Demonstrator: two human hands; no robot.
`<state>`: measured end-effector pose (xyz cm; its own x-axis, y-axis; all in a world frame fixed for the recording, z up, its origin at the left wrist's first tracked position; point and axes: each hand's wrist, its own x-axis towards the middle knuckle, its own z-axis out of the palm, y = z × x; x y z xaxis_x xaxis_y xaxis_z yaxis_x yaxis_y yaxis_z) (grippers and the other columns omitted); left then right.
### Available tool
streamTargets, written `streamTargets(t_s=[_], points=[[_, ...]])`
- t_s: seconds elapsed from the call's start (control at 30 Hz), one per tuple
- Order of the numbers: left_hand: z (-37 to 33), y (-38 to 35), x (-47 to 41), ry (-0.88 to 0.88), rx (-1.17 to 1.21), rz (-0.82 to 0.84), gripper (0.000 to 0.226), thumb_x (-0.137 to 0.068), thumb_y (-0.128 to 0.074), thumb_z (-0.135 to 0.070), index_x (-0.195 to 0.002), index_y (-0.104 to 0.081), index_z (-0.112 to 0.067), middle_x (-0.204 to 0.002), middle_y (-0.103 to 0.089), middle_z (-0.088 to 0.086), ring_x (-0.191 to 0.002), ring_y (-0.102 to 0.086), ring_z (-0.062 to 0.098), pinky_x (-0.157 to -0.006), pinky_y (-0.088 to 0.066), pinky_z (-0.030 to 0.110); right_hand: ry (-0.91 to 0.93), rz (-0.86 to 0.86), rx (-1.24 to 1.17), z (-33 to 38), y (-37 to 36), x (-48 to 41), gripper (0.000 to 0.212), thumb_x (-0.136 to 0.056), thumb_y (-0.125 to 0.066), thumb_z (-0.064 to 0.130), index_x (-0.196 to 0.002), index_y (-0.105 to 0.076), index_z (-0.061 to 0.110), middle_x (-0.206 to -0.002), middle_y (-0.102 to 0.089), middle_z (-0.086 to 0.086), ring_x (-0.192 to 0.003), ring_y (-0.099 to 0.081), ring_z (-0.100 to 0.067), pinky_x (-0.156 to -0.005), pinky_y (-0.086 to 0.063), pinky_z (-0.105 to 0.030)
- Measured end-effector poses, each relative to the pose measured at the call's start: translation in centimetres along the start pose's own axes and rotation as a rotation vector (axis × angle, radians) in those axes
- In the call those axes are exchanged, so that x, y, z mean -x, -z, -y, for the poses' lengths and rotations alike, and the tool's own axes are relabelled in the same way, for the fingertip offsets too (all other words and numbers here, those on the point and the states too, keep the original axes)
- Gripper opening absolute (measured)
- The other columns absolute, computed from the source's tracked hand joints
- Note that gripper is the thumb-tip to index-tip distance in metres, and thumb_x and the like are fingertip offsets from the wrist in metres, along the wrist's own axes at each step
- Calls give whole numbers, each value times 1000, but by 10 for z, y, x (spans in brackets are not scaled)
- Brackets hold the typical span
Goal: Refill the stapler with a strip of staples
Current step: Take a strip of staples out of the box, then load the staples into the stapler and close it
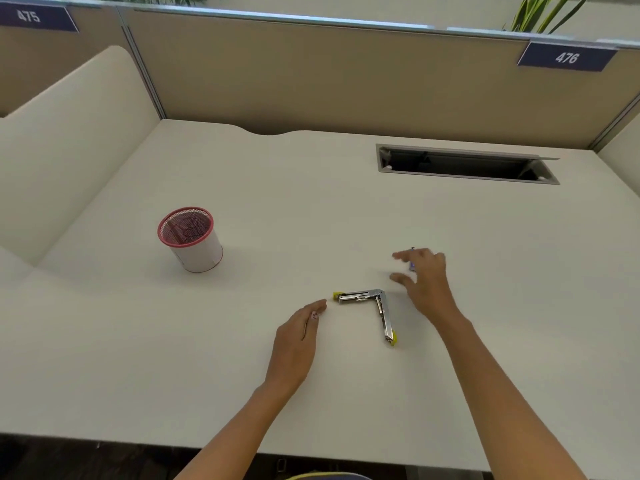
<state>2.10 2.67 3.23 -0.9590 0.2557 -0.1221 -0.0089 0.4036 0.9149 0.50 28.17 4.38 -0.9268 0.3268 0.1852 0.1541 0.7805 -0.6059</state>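
The stapler (367, 308) is laid on the desk (346, 209) swung fully open into an L, one chrome arm pointing toward the left hand (298, 336), the other running back toward the person, each tipped with a yellow end. It sits between the two hands and is touched by neither.

The left hand is held flat and loose, fingers together, nothing gripped, its fingertips just beside the yellow tip of the nearer arm. The right hand (425, 277) is spread open above the desk beyond the hinge corner, fingers splayed; a small purple object (412, 265) is glimpsed behind its fingers, too hidden to be named, and no closed grasp on it can be made out.

The stapler is judged light, rigid and smooth, so it is likely to slide or pivot on the slick desktop if pushed from one side only. A hold is best taken on the arm nearest the left fingertips, pinched across its sides, leaving the channel clear. A staple strip, if that is what lies under the right hand, is expected to be brittle and is best pinched lightly by its long sides.
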Motion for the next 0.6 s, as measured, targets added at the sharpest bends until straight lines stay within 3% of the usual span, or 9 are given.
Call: streamTargets(t_s=[0.07,0.13,0.23,0.33,0.5,0.6], points=[[-2,0,0,9,8,-17,34,-100,-40,-14,-121,-64,-23,-118,-66,-15,-113,-56,-4,-89,-33,-4,54,107,-31,14,-10,16,47,-73,-83,23,-117,-65,19,-104,-60,-4,-105,-40,-26,-90,-27,-24],[-6,0,0,47,23,-37,32,-100,-40,-17,-115,-67,-24,-108,-70,-16,-105,-60,-4,-83,-36,-3,51,191,-39,24,-21,29,59,-70,-84,29,-124,-59,25,-105,-56,2,-100,-35,-19,-85,-27,-25],[-13,4,-5,150,165,-53,32,-100,-38,-18,-100,-70,-22,-86,-76,-8,-76,-71,7,-64,-45,4,55,155,-19,30,-37,39,55,-78,-76,18,-128,-54,23,-103,-60,2,-93,-35,-17,-85,-38,-31],[-19,7,-3,187,218,-41,35,-100,-35,-16,-93,-70,-18,-78,-76,1,-61,-70,18,-58,-52,15,23,82,-45,34,-43,40,47,-82,-71,8,-124,-55,21,-92,-65,3,-88,-35,-13,-80,-45,-33],[-20,5,1,245,269,-13,37,-100,-34,-15,-92,-70,-15,-80,-75,4,-61,-69,21,-61,-58,27,-82,63,-176,44,-42,43,46,-84,-73,19,-122,-50,30,-81,-65,9,-88,-38,-6,-67,-35,-10],[-23,6,-2,304,329,58,35,-100,-35,-16,-96,-70,-15,-88,-76,5,-69,-72,23,-65,-59,30,-220,5,-381,58,-38,46,45,-81,-75,27,-117,-51,33,-76,-70,13,-93,-54,-6,-75,-37,-17]])
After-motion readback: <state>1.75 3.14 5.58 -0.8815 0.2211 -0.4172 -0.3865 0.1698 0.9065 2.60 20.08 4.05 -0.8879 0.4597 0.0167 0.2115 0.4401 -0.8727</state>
